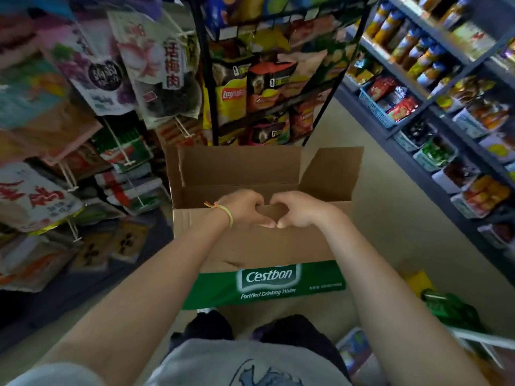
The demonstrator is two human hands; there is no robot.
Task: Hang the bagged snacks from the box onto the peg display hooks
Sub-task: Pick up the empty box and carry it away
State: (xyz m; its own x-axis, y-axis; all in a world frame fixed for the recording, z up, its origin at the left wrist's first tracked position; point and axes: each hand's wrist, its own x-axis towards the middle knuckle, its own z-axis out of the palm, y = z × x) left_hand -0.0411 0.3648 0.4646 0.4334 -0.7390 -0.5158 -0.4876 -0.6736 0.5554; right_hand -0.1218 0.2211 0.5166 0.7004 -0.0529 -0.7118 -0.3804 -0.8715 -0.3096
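Left hand: I see my left hand reaching forward on a straight arm, a yellow-green band with an orange thread at the wrist; its fingers curl over the top edge of the near flap of the brown cardboard box, thumb pressed on the flap's face.
Right hand: my right hand mirrors it, fingers hooked over the same edge, thumb tip touching the left thumb.
Box: open on the floor, its interior beyond my fingers hidden by the flap; I cannot tell what lies inside.
Surroundings: bagged snacks on white peg hooks hang left of my fingers; a black wire rack of chip bags stands past the box; blue shelves of packets run to the right.
Writing: "C'estbon Purified Drinking Water" on the box's green band; "Lay's" on a yellow bag.
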